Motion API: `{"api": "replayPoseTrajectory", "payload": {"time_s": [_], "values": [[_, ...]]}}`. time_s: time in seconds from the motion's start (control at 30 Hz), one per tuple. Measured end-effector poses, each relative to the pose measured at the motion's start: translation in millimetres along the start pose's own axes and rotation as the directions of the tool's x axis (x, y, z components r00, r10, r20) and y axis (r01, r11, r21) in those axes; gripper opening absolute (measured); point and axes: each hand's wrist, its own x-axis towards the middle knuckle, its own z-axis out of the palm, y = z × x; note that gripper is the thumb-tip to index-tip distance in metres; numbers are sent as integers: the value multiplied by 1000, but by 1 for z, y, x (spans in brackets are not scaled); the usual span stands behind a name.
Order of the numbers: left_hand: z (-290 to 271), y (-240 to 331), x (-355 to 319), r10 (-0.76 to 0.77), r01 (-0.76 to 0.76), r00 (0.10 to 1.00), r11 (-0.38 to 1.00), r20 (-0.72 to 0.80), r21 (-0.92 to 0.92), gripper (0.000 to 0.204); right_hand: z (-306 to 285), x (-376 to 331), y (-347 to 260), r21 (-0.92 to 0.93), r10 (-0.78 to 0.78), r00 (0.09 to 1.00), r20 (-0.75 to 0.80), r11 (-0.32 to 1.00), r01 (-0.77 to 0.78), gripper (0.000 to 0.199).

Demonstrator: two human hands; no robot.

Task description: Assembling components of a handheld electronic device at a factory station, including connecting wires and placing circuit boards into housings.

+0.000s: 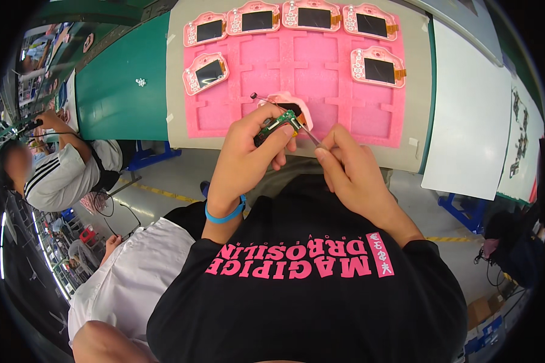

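- Left hand [248, 142]: its grip is closed on a small green circuit board [277, 125], pinched between thumb and fingers and held up in the middle of the frame, over the near edge of the worktop [175, 85].
- Right hand [348, 166]: fingers pinched narrow around a thin metal tool [284, 115], most likely tweezers or a fine driver; the exact kind cannot be told.
- Governing relation: the tool's long axis runs on a slant from the right hand, lower right, up and to the left. It crosses the board, and its dark tip shows just beyond it, toward upper centre of the frame.
- The board lies up and to the left of the right grip, close by. The two hands are nearly touching, the left being the nearer, since it carries the board.
- A pink part [287, 100] sits directly behind the board; whether it is joined to the board or resting on the tray cannot be told.
- Pink foam tray [297, 66], upper centre: its pockets hold six pink units with dark screens [257, 18], four along the far row and two in the next row.
- A blue band [225, 215] circles the left wrist.
- White sheets [466, 121] lie at the right of the worktop.
- Another person [66, 175], in a striped sleeve, sits at the left edge of the frame, well apart from the work.
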Motion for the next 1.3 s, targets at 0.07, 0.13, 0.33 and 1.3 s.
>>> {"api": "replayPoseTrajectory", "payload": {"time_s": [0.07, 0.13, 0.33, 1.3], "values": [[1, 0, 0, 0, 0, 1000, 1000, -6, -2, 13, 1, -1, 2, -13, -22, 1000, -4, 1000, 22, 10], [3, 0, 1, 2, -2, 1000, 1000, -17, 6, 11, 2, -1, 5, -1, -45, 999, -8, 999, 45, 10], [12, 3, 9, 47, -37, 996, 989, -71, 141, 10, -3, -4, -4, 12, 35, 999, 34, 999, -36, 10], [-28, -4, 1, 344, -324, 939, 905, -26, 275, 42, 2, 47, -2, -486, -522, 840, -148, 778, 398, 45]]}}
